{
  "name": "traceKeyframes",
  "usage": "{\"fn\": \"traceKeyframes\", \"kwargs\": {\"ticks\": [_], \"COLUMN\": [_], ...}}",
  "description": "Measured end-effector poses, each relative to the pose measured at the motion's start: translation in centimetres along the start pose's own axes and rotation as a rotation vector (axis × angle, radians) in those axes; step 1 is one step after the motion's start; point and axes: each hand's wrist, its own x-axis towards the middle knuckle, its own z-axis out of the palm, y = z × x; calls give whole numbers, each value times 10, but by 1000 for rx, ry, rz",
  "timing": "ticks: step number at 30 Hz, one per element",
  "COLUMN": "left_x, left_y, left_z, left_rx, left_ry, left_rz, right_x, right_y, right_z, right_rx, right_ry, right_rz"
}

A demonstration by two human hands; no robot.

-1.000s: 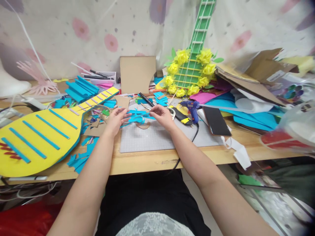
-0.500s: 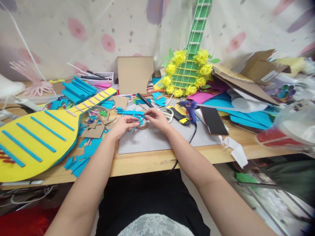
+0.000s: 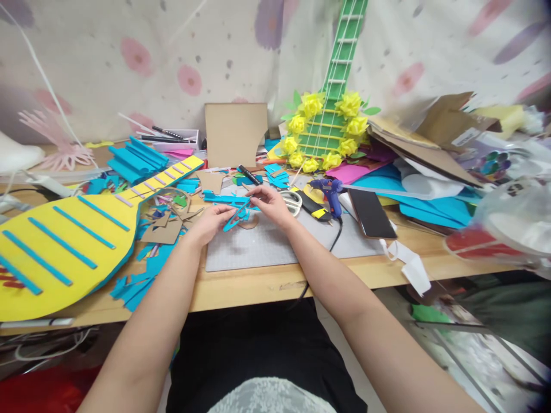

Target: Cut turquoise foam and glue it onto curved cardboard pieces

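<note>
Between my two hands is a narrow blue paper strip point(image 3: 235, 220), slanting above the grey cutting mat point(image 3: 253, 255). My left hand point(image 3: 214, 222) pinches it from the left side. The fingertips of my right hand point(image 3: 272, 205) are closed on its upper right end. More blue paper pieces point(image 3: 221, 198) lie just behind my fingers. White-handled scissors point(image 3: 293, 202) rest right beside my right hand, partly hidden by it. A curved brown cardboard scrap point(image 3: 249, 223) lies on the mat below the strip.
To the left lies a yellow cardboard lute shape point(image 3: 64, 252) with blue strips; cardboard scraps point(image 3: 166, 230) sit beside it. A glue gun point(image 3: 330, 195), a utility knife point(image 3: 314, 205) and a phone point(image 3: 371, 212) lie right. A green flowered instrument model point(image 3: 327, 123) stands behind.
The blue strip has turned and shows more of its flat face, its lower end reaching further toward me. Both hands stay in nearly the same place; the view has shifted slightly.
</note>
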Motion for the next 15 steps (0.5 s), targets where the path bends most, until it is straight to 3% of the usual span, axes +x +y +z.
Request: {"fn": "traceKeyframes", "kwargs": {"ticks": [5,9,15], "left_x": [0,5,11], "left_y": [8,11,7], "left_z": [1,-2,-7], "left_rx": [-193,-337,-321], "left_ry": [167,311,357], "left_rz": [-37,5,61], "right_x": [4,-4,-36], "right_y": [-11,-28,-51], "right_z": [-15,-53,-102], "right_rx": [-177,-484,-1057], "right_ry": [136,147,140], "right_rz": [25,237,428]}}
